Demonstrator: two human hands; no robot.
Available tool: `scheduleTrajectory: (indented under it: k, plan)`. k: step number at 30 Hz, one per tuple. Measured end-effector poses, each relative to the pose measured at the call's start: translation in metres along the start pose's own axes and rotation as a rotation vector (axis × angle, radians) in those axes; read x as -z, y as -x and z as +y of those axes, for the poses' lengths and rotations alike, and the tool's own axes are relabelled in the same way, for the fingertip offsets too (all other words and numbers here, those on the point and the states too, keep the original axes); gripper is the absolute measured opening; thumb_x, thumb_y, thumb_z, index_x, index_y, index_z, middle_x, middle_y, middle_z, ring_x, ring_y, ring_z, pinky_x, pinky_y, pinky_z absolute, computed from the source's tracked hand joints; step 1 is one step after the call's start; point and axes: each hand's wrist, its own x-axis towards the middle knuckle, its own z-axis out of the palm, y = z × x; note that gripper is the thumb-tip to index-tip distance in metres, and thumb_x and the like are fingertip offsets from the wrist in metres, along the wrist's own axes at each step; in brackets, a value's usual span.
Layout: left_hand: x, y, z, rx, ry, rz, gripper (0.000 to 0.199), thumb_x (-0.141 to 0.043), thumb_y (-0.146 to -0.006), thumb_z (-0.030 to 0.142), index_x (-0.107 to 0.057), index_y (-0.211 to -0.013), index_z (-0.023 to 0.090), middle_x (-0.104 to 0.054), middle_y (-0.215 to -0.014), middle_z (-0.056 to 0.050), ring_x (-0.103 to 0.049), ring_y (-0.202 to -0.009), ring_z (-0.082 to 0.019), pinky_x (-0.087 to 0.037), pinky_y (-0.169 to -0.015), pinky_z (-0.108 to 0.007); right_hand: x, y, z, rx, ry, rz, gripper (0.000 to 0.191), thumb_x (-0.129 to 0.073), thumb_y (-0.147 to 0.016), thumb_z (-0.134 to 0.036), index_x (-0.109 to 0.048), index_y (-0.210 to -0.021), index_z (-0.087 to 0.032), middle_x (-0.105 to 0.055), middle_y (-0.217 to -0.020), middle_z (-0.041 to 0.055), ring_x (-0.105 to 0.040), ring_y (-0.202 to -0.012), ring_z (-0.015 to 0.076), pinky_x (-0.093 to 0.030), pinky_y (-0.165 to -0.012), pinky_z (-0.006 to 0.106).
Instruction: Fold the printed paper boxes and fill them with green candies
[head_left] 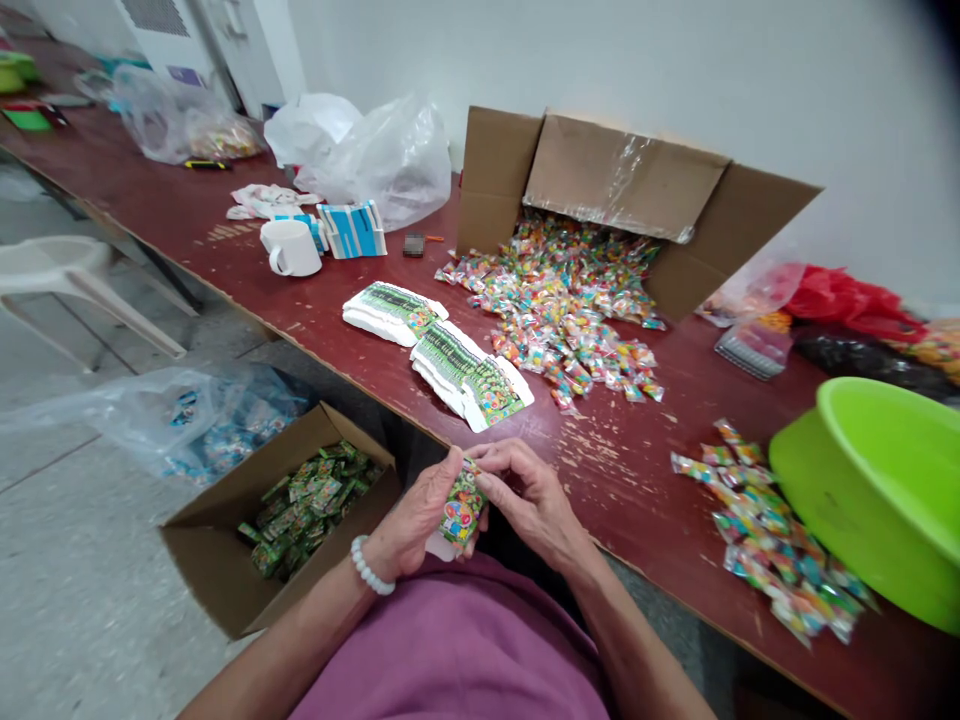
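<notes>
My left hand (421,515) is closed round a small green printed candy box (460,508), held just off the table's front edge. A white flap sticks out at the box's lower end. My right hand (529,495) pinches the upper end of the same box between thumb and fingers. Beyond my hands, fanned stacks of flat green-and-white boxes (469,375) lie on the table. Behind them, wrapped candies (570,310) spill in a heap from a cardboard carton (622,175) tipped on its side.
Below the table on the left, an open cardboard carton (202,545) holds many green boxes, beside a plastic bag (232,420) of blue packets. A white mug (291,247) stands on the table (637,470). A green basin (862,500) and more candies (780,540) are right.
</notes>
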Motion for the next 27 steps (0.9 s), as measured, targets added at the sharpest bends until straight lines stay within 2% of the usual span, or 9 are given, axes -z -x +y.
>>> scheduleTrajectory:
  k: [2,5,7,9,13,15,18,22,27]
  plan:
    - [0.0,0.001,0.001,-0.024,-0.022,0.004,0.072,-0.043,-0.092,0.069,-0.048,-0.143,0.019,-0.063,-0.064,-0.002,-0.055,-0.042,-0.014,-0.047,-0.04,-0.024,-0.004,0.002,0.005,0.019,-0.04,0.032,0.008,-0.063,-0.093,-0.031,-0.067,-0.094,-0.024,-0.069,-0.111,0.0065,-0.066,-0.094,0.0195,-0.056,-0.075,0.031]
    - [0.002,0.001,0.003,-0.081,-0.081,-0.012,0.062,-0.049,-0.094,0.062,-0.049,-0.141,0.022,-0.065,-0.077,-0.003,-0.059,-0.055,-0.013,-0.048,-0.05,-0.023,-0.003,0.0,0.012,-0.041,-0.054,0.041,0.011,-0.064,-0.092,-0.033,-0.066,-0.091,-0.022,-0.068,-0.102,0.0045,-0.064,-0.071,0.014,-0.053,-0.062,0.027]
    - [0.006,0.001,0.003,-0.091,-0.105,-0.061,0.052,-0.057,-0.093,0.055,-0.055,-0.133,0.021,-0.066,-0.088,-0.005,-0.063,-0.07,-0.014,-0.05,-0.061,-0.023,0.007,-0.008,0.017,-0.106,-0.01,-0.013,0.015,-0.064,-0.092,-0.036,-0.067,-0.091,-0.021,-0.068,-0.094,0.0028,-0.06,-0.061,0.012,-0.05,-0.056,0.026]
    - [0.014,0.002,0.001,-0.07,-0.119,-0.096,0.043,-0.065,-0.089,0.048,-0.061,-0.12,0.018,-0.067,-0.094,-0.006,-0.062,-0.079,-0.015,-0.049,-0.068,-0.023,0.027,-0.021,0.025,-0.115,0.139,0.016,0.019,-0.061,-0.093,-0.038,-0.069,-0.097,-0.021,-0.069,-0.092,0.0032,-0.064,-0.071,0.0159,-0.051,-0.065,0.029]
    - [0.04,0.006,-0.003,0.015,-0.147,-0.04,0.039,-0.081,-0.074,0.036,-0.06,-0.1,0.017,-0.062,-0.087,-0.002,-0.058,-0.076,-0.014,-0.047,-0.07,-0.025,0.079,-0.049,0.054,-0.191,0.729,0.41,0.024,-0.059,-0.089,-0.033,-0.067,-0.106,-0.019,-0.068,-0.108,0.0108,-0.06,-0.102,0.0257,-0.046,-0.091,0.038]
    - [0.058,0.011,0.0,0.037,-0.226,-0.001,0.041,-0.082,-0.07,0.032,-0.059,-0.102,0.019,-0.059,-0.083,0.001,-0.056,-0.074,-0.014,-0.046,-0.069,-0.025,0.098,-0.056,0.07,-0.272,0.833,0.499,0.026,-0.062,-0.084,-0.033,-0.067,-0.103,-0.016,-0.066,-0.107,0.0164,-0.055,-0.109,0.0323,-0.041,-0.095,0.046]
    - [0.086,0.019,0.014,0.035,-0.567,-0.017,0.045,-0.078,-0.071,0.029,-0.062,-0.112,0.02,-0.061,-0.092,0.001,-0.055,-0.082,-0.015,-0.043,-0.072,-0.024,0.11,-0.055,0.086,-0.336,0.835,0.517,0.021,-0.066,-0.079,-0.035,-0.067,-0.09,-0.017,-0.064,-0.1,0.0165,-0.054,-0.106,0.0348,-0.04,-0.092,0.048]
    - [0.106,0.026,0.029,0.211,-0.967,-0.288,0.03,-0.073,-0.067,0.025,-0.07,-0.096,0.017,-0.064,-0.086,0.001,-0.056,-0.081,-0.018,-0.042,-0.069,-0.024,0.115,-0.046,0.087,-0.357,0.752,0.49,0.014,-0.066,-0.075,-0.033,-0.065,-0.079,-0.02,-0.065,-0.082,0.0083,-0.058,-0.087,0.0279,-0.044,-0.082,0.041]
    - [0.088,0.023,0.027,0.192,-0.634,-0.16,0.024,-0.064,-0.078,0.032,-0.058,-0.097,0.019,-0.063,-0.087,-0.001,-0.062,-0.073,-0.017,-0.039,-0.056,-0.021,0.101,-0.025,0.059,-0.331,0.516,0.418,0.028,-0.057,-0.087,-0.044,-0.064,-0.092,-0.018,-0.068,-0.082,0.0041,-0.061,-0.07,0.0193,-0.047,-0.066,0.03]
